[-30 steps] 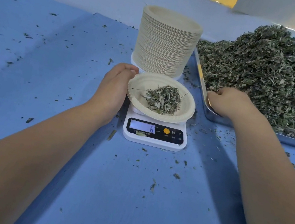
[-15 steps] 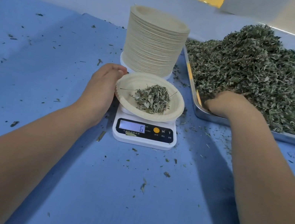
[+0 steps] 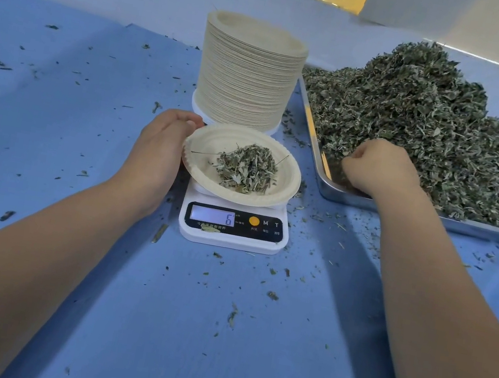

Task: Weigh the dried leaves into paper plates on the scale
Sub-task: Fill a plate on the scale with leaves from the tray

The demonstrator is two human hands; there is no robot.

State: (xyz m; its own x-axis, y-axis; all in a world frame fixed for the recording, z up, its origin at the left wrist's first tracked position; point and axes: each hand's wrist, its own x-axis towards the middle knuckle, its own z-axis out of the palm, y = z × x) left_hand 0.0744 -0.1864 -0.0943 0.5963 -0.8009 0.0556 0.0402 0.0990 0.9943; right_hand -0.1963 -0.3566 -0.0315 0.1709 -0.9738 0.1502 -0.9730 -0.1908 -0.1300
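A white digital scale [image 3: 231, 228] stands in the middle of the blue table, its display reading 6. On it sits a paper plate [image 3: 216, 143] tilted slightly, holding a small heap of dried leaves [image 3: 246, 168]. My left hand [image 3: 159, 147] grips the plate's left rim. My right hand [image 3: 380, 168] is curled among the big pile of dried leaves [image 3: 434, 120] at the near left corner of the metal tray [image 3: 333, 193]; what its fingers hold is hidden.
A tall stack of paper plates [image 3: 249, 73] stands right behind the scale. Leaf crumbs are scattered over the blue cloth [image 3: 54, 123]. A pale wall runs along the back.
My right hand has pushed deeper into the leaf pile at the tray's corner. The left hand stays on the plate rim and the scale still reads 6.
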